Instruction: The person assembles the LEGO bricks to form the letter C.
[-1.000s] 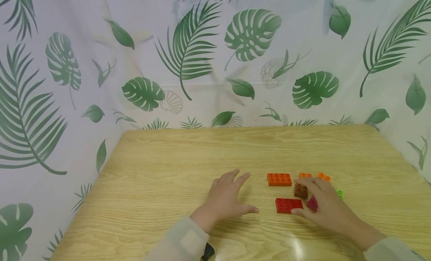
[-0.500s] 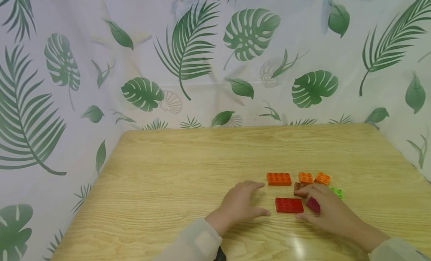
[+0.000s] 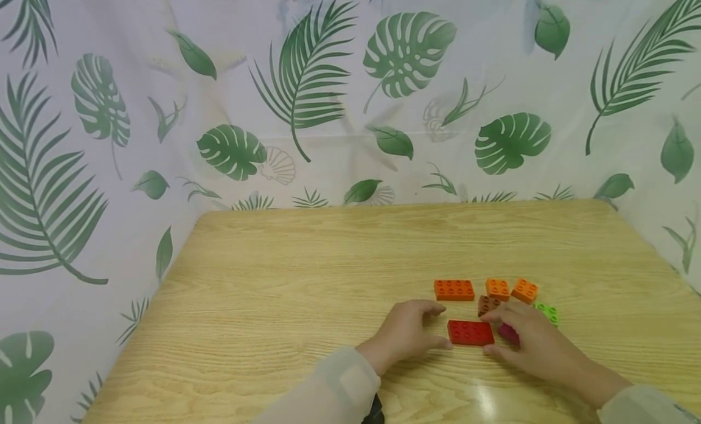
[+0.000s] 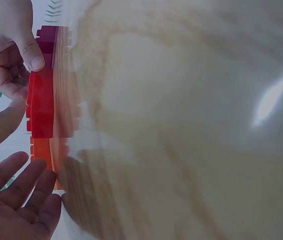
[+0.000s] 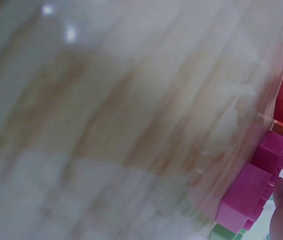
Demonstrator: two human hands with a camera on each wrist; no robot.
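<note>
A red eight-stud toy brick (image 3: 470, 333) lies flat on the wooden table between the two hands. At its left end is my left hand (image 3: 405, 334), thumb and fingers spread apart with a gap between them. My right hand (image 3: 533, 344) hovers around the brick's right end, its thumb low by the near corner and its fingertips near a brown brick (image 3: 487, 305). Under the right palm a magenta brick (image 3: 509, 334) is partly covered. The right wrist view shows a pink brick (image 5: 244, 195) beside a darker magenta one (image 5: 270, 152). Neither hand visibly grips anything.
Behind the red brick lies an orange-red eight-stud brick (image 3: 454, 289). Two smaller orange bricks, one on the left (image 3: 497, 288) and one on the right (image 3: 525, 290), sit farther right, with a lime green brick (image 3: 547, 313) beyond the right hand. Leaf-printed cloth (image 3: 328, 107) surrounds the table (image 3: 274, 290).
My left hand has moved right, up to the red brick's left end. My right hand has shifted slightly right and down, uncovering the orange bricks and more of the red one. The bricks stay put.
</note>
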